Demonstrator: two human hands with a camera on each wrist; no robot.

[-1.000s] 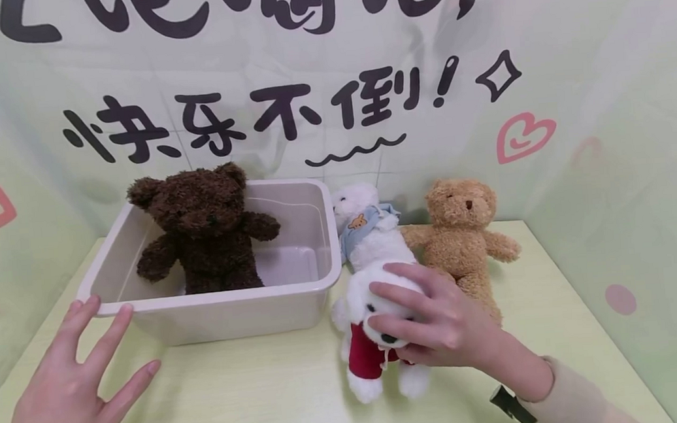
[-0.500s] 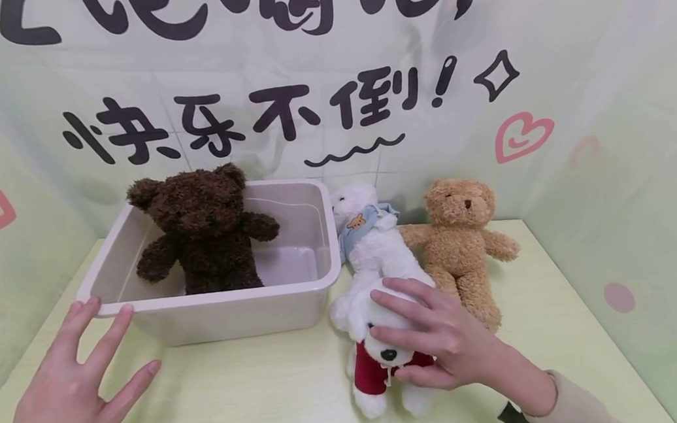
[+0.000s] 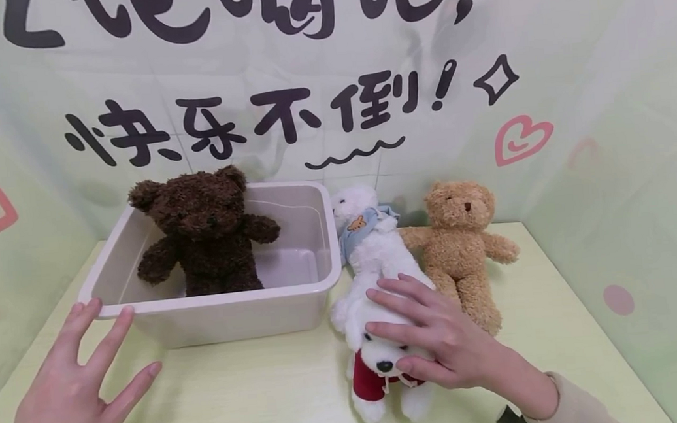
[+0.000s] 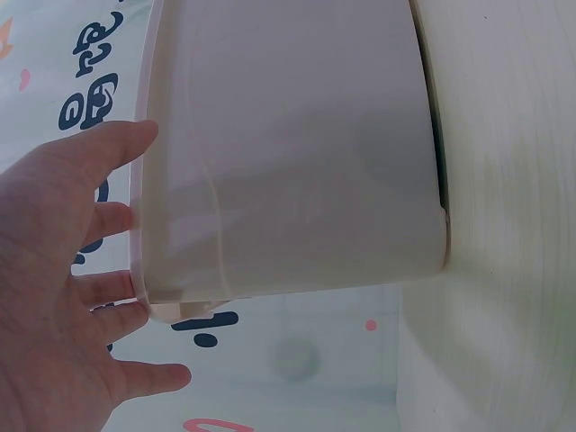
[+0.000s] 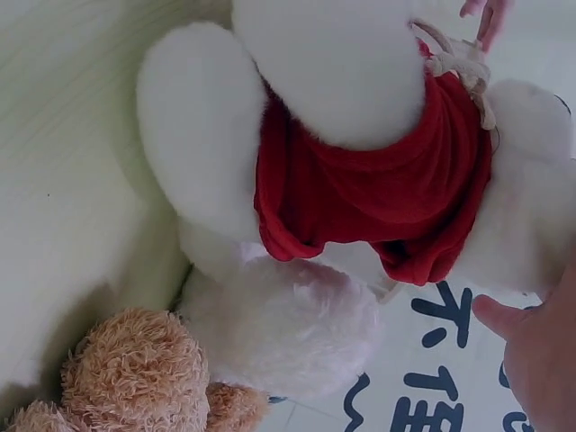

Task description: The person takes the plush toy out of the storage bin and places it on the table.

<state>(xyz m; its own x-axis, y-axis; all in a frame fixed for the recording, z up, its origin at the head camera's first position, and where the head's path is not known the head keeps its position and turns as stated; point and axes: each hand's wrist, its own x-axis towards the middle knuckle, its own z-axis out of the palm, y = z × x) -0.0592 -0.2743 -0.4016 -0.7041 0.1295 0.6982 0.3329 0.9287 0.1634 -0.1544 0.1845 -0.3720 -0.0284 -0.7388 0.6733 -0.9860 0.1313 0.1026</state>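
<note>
My right hand (image 3: 441,335) grips the head of a white plush dog (image 3: 378,354) in a red top, fingers over its crown and thumb beside its muzzle. The dog's front paws rest on the table; in the right wrist view its red top (image 5: 369,198) fills the middle. Fingers straight and spread, my left hand (image 3: 70,387) touches the front left rim of a pale plastic bin (image 3: 246,317). The left wrist view shows those fingertips along the rim, above the bin's side wall (image 4: 315,162). A dark brown teddy bear (image 3: 201,227) sits inside the bin.
Behind the dog lies another white plush toy (image 3: 377,251) in blue clothing, against the bin's right side. A tan teddy bear (image 3: 459,252) leans at the back right. A printed cloth backdrop (image 3: 280,58) stands behind the light wood table (image 3: 251,394).
The red-topped dog has come a little nearer to me under my right hand, and its muzzle has tipped lower. My left hand has stayed at the bin's rim.
</note>
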